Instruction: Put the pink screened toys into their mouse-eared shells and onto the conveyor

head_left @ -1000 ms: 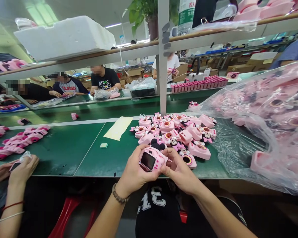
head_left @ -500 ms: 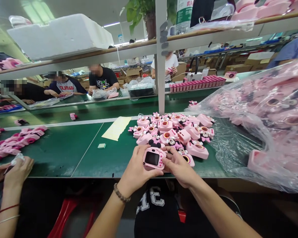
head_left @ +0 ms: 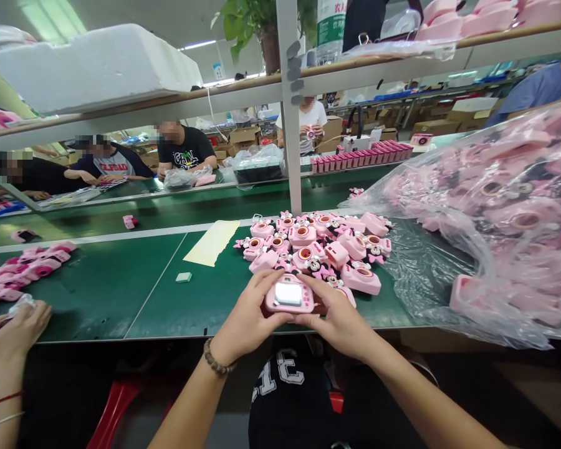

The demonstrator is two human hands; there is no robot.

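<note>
Both my hands grip a pink toy camera [head_left: 290, 295] from its two sides, just above the green workbench [head_left: 159, 299]. My left hand [head_left: 247, 308] wraps its left end, and my right hand [head_left: 339, 310] holds its right end. The camera's back faces up, and its small screen glows white. Right behind my hands lies a heap of pink toy cameras [head_left: 311, 249] with mouse-shaped decorations. My right hand's fingers are nearly touching the nearest of them.
A large clear plastic bag [head_left: 486, 212] full of pink cameras lies on the right. A co-worker's hand [head_left: 19, 330] works beside more pink cameras [head_left: 21, 271] on the left. A pale yellow sheet [head_left: 210, 242] and a small green block [head_left: 183, 277] lie on the bench. A shelf runs overhead.
The camera has turned from a tilted position to lie level in my hands, and its screen has changed from dark to lit white. The whole view has shifted slightly.
</note>
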